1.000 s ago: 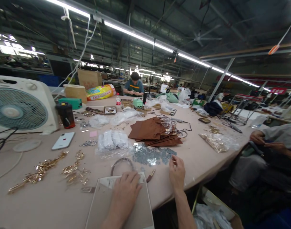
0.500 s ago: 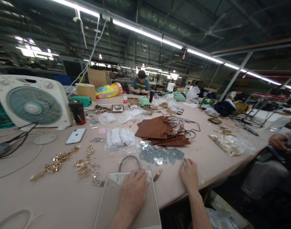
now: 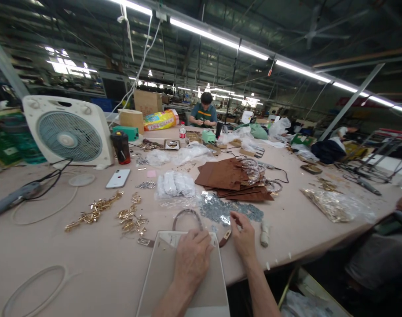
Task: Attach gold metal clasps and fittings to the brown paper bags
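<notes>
My left hand [image 3: 192, 257] lies flat, fingers forward, on a pale grey bag panel [image 3: 161, 281] at the near table edge. A brown strap handle [image 3: 185, 214] arches from the panel's top. My right hand [image 3: 243, 235] is just right of the panel. Its fingertips are curled together at the edge of a heap of small silver metal plates [image 3: 232, 210]. What they pinch is too small to make out. A short white tool [image 3: 264, 233] lies on the table right of that hand.
Gold hardware [image 3: 98, 210] is scattered at left, with a white phone [image 3: 118, 178], a box fan [image 3: 69, 132] and a black bottle [image 3: 121, 147] behind it. Stacked brown leather pieces [image 3: 225, 175] and bagged white parts [image 3: 174, 185] lie mid-table. A person [image 3: 204, 113] works at the far end.
My view swung left. My right hand moved left to the silver plates, and the white tool now lies alone on the table. My left hand stayed on the panel.
</notes>
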`<state>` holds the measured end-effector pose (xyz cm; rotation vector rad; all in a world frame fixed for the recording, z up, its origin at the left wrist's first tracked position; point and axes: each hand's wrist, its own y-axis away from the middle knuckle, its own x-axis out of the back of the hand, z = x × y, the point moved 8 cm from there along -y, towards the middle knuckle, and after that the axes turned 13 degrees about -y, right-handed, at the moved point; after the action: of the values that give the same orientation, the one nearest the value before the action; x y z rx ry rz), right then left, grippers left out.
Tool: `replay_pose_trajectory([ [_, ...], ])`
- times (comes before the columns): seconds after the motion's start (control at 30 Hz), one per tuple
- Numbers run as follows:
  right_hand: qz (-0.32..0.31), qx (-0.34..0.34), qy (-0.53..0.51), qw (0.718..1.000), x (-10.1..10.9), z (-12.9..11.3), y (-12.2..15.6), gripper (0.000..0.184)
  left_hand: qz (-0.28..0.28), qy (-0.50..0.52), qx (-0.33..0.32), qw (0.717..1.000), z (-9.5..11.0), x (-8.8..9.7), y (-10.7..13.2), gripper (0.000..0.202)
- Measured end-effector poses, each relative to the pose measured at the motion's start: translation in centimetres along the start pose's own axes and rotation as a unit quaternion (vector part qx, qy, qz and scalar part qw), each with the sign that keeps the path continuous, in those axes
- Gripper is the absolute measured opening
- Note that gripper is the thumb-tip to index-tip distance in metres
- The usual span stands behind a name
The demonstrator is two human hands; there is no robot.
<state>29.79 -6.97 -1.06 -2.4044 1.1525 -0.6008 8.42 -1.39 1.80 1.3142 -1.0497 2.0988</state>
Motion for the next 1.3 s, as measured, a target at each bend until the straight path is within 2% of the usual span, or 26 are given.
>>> replay_pose_trajectory([
  [0.13, 0.016, -0.095, -0.083, 0.992, -0.7, 2.3, 0.2, 0.038, -0.005, 0.013, 0.003, 1.0, -0.2, 0.0, 0.1, 0.011],
  [0.27, 0.06, -0.155, -0.121, 0.979, 0.4, 4.0, 0.2, 0.048, 0.003, 0.031, 0.004, 1.0, -0.3, 0.0, 0.4, 0.017],
  [0.4, 0.121, -0.17, -0.124, 0.97, 2.1, 4.7, 0.2, 0.05, 0.013, 0.032, 0.007, 0.999, -0.2, 0.0, 0.6, 0.022],
  [0.57, 0.127, -0.139, -0.074, 0.979, 2.3, 4.5, 0.1, 0.044, 0.02, 0.011, 0.005, 1.0, -0.2, 0.0, 0.6, 0.022],
  [0.67, 0.106, -0.122, -0.038, 0.986, 1.7, 4.2, -0.4, 0.042, 0.025, 0.003, 0.002, 1.0, -0.2, -0.1, 0.7, 0.022],
  [0.83, 0.06, -0.026, 0.038, 0.997, 1.4, 2.8, -1.9, 0.035, 0.026, 0.012, 0.002, 1.0, -0.3, -0.2, 0.7, 0.022],
  [1.07, -0.049, 0.01, 0.098, 0.994, -0.1, 3.3, -2.8, 0.031, 0.03, 0.009, 0.009, 0.999, -0.4, -0.2, 0.7, 0.022],
  [1.2, -0.109, 0.057, 0.088, 0.988, -2.7, 2.4, -3.9, 0.033, 0.037, -0.004, 0.005, 0.999, -0.3, -0.3, 0.7, 0.024],
  [1.3, -0.17, 0.065, 0.104, 0.978, -5.6, 2.2, -4.6, 0.048, 0.04, -0.001, 0.004, 0.999, -0.2, -0.4, 0.7, 0.024],
])
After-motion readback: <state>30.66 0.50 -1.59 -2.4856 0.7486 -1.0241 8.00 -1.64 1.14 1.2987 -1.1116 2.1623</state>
